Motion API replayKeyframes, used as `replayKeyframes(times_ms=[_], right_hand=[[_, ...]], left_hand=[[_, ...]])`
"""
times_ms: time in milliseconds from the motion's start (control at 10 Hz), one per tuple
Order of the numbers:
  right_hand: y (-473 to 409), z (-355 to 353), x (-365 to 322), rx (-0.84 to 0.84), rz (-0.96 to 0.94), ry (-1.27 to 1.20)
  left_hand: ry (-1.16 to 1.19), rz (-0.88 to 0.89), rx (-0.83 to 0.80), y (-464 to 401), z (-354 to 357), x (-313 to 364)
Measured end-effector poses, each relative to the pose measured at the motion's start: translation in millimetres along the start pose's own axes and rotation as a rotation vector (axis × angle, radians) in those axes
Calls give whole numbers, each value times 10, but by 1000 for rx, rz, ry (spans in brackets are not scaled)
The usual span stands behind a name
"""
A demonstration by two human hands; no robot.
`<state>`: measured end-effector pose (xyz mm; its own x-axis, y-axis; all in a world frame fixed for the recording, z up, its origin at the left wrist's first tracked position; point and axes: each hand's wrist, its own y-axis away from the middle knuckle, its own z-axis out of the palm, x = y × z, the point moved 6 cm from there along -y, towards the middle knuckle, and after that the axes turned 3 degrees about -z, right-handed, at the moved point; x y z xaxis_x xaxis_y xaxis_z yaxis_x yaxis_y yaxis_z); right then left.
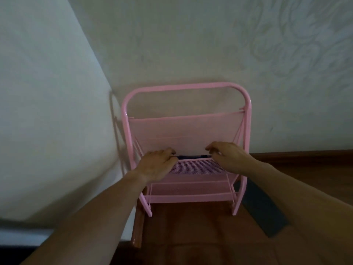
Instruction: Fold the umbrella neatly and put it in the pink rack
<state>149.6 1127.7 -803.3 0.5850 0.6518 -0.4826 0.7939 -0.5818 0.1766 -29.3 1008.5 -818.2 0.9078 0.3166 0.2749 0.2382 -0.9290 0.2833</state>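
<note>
Both hands, left hand (156,165) and right hand (229,157), seem to pinch the dark umbrella (192,156) ends inside the pink rack (183,87)'s middle shelf; lower it level, then let go.

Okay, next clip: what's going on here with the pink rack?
A person is reaching both hands into the pink rack, which stands in a corner against the wall. The left hand and right hand sit at either end of a dark folded umbrella, which lies low behind a mesh shelf's front edge. It looks nearly or already set down.

Pink rack (186,88) on reddish-brown floor (191,236), dark mat (263,213) beside.
</note>
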Motion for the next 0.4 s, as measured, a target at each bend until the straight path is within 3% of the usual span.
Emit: replayKeyframes(times_ms=[100, 200, 300, 400], right_hand=[[43, 94, -38, -80, -23, 131], [86, 141, -79, -34, -52, 282], [70, 122, -124, -4, 5, 354], [140, 66, -225, 31, 23, 374]], left_hand=[[34, 28, -45, 47, -24, -28], [-70, 132, 150, 144, -30, 12], [-135, 105, 230, 191, -45, 87], [-293, 24, 212, 255, -95, 204]])
